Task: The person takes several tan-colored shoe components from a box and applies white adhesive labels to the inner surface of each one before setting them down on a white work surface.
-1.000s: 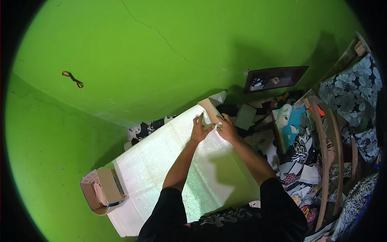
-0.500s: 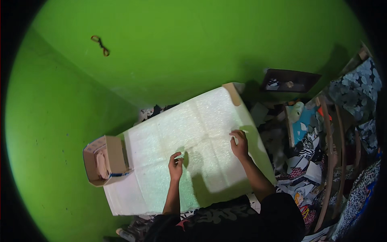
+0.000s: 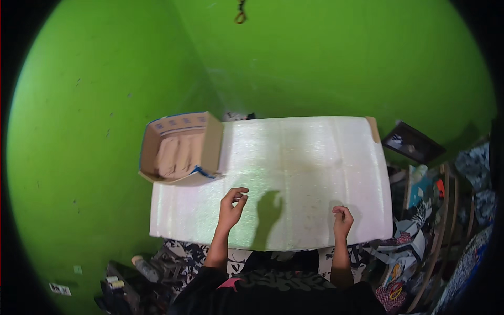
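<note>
Above the white, shiny sheet-covered table [image 3: 310, 184], my left hand [image 3: 231, 207] hangs with bent fingers and a gap beside the thumb. It holds nothing, and its shadow falls on the sheet to the right. My right hand [image 3: 342, 221] is over the table's near right part, fingers loosely curled, with nothing visible in them. At the table's far left corner stands an open cardboard box [image 3: 212, 144], with blue edging. Several tan, folded-looking pieces [image 3: 176, 155] lie inside it; their kind is unclear. My left hand is nearer the box, without touching it.
Green walls [image 3: 115, 105] meet behind the table. A dark framed tray-like object [image 3: 415, 143] leans beyond the far right corner. Wooden rails [image 3: 438, 231] and heaped papers and cloth [image 3: 409, 247] crowd the right side. Dark clutter [image 3: 147, 270] lies on the floor at lower left.
The view has swung left, so the table looks straighter and the box sits nearer the middle. My right hand has drawn back toward the near edge and curled more; my left hand stays raised.
</note>
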The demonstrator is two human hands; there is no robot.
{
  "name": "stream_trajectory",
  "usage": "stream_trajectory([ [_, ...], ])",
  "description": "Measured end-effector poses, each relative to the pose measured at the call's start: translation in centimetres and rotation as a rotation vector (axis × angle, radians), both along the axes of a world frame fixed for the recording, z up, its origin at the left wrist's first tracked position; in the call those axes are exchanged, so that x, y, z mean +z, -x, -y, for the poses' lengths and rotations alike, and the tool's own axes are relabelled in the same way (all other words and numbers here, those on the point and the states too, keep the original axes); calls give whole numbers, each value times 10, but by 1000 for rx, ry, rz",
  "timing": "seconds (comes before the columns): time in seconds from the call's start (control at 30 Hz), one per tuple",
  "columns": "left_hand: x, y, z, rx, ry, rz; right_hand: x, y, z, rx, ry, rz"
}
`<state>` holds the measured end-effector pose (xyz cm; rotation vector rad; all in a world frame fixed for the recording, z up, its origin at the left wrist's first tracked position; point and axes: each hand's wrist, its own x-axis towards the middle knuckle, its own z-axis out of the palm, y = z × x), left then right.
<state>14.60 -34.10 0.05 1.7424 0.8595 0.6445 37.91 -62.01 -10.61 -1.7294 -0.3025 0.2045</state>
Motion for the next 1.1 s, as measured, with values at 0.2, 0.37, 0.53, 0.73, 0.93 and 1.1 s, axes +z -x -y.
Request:
stream_trajectory([
  [0.2,9,67,-24,123,-11,19,35,41,-85,196,-86,-33],
  [0.37,10,111,-30,264,-16,46,50,50,-150,420,-108,37],
  [0.53,13,155,-38,313,47,116,74,80,-214,583,-178,39],
  [0.73,26,188,-81,325,-3,170,99,127,-277,750,-201,66],
  [0.93,44,214,-161,269,-51,237,129,175,-353,815,-212,121],
  [1.1,55,228,-250,170,-32,313,145,220,-432,895,-239,129],
])
